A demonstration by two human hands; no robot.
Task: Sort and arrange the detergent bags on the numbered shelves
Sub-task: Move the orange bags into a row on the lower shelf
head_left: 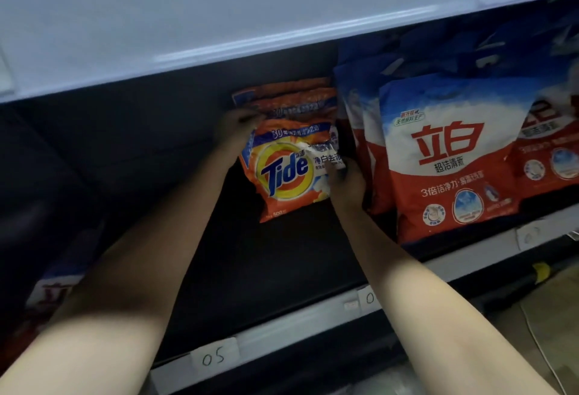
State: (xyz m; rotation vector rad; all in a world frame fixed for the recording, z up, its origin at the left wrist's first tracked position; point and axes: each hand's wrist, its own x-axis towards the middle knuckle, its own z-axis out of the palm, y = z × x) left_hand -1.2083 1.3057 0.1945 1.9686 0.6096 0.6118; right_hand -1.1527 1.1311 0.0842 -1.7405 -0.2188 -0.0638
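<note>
Holding: both hands are on the front Tide bag (288, 172), which stands deep on the dark shelf (282, 269), near its back edge.
Left hand (236, 128): it grips the upper left corner of the bag, fingers curled over the top, probably so the soft bag does not fall forward.
Right hand (344, 181): it grasps the right side of the bag low down, pressing toward the neighbouring row; I think it squares the bag.
Tide stack: more orange Tide bags (288, 94) stand directly behind the front one, so this bag seems to be added as the front of the same row.
Liby bags (438, 159): red, white and blue bags stand just beside the Tide row on the right, reaching to the front edge of the shelf; the brands are kept in separate rows.
Labels: a tag reading 05 (214, 357) is on the front edge of the shelf, below the left arm; a second tag (369, 297) further right is partly hidden.
Left end: another red and white bag (53, 297) lies near the left end of the shelf, dim and blurred.
Judgement: the Tide row looks nearly arranged; the front bag is not yet let go.
</note>
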